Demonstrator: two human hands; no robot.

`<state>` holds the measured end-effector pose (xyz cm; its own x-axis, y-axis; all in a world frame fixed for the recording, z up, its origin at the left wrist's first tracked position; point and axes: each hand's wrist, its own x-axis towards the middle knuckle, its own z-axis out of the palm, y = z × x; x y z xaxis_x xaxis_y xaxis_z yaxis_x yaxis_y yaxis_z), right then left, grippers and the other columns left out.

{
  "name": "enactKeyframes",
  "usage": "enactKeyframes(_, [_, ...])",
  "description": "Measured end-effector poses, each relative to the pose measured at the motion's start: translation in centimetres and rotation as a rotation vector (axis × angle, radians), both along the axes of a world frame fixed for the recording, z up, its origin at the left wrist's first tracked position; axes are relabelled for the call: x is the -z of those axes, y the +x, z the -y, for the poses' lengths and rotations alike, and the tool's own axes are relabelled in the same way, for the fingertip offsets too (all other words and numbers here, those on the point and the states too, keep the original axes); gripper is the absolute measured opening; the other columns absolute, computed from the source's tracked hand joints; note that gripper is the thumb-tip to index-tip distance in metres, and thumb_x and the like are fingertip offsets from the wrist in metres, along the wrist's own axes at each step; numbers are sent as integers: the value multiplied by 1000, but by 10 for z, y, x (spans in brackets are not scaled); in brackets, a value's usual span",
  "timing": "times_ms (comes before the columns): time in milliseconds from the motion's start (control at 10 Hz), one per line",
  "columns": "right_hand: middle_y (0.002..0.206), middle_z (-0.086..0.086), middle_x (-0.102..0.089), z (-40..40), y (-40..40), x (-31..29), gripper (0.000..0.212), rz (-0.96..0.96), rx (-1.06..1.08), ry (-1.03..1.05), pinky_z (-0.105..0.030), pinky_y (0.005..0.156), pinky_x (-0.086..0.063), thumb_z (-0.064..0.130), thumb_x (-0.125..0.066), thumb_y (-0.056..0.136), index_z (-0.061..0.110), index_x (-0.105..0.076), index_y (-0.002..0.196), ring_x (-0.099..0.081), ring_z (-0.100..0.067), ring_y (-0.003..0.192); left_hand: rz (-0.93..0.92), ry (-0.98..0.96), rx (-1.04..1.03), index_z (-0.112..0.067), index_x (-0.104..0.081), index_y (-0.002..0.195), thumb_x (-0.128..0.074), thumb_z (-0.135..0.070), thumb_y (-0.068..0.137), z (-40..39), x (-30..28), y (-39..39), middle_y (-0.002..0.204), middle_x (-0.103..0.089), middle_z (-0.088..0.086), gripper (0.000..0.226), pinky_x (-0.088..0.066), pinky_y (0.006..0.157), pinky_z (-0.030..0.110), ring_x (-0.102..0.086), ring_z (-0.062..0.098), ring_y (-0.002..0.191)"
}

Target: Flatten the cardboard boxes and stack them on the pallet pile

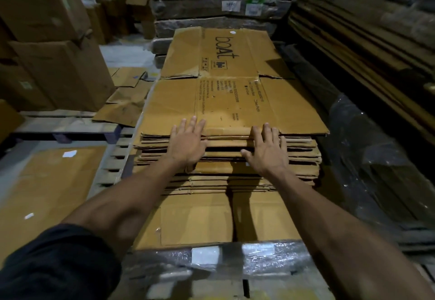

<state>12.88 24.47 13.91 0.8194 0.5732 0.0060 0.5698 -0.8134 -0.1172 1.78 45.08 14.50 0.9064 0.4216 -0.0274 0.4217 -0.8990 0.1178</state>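
Head view is showing both hands spread flat, fingers straight, at the near edge of the stack [226, 158]. The left hand [187, 143] is lying with its fingertips on the top sheet [235, 104] and its palm against the layered edges below; the right hand [267, 149] is doing the same just beside it, thumb out to the side. Neither is gripping anything. The top sheet, a flattened box with print on it, is sitting on the pile and overhanging a little at the right. Behind it another flattened box [221, 50] is lying further back. To my eye these sheets are light and fairly stiff along the flutes, floppy at the creases, and apt to slide on one another, so taking them at the long edges, hands well apart, looks safest. Loose cardboard [127, 102] is lying on a pallet [66, 123] at the left.
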Motion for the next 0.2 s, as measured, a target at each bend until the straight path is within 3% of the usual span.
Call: enactKeyframes(200, [167,-7,-13,54,-62,19,75,-49,139,124,-49,125,-10,55,-46,100,24,-13,159,-12,-25,154,120,-83,27,-22,-14,158,-41,-40,103,37,11,-40,166,1,10,64,-5,124,47,2,29,153])
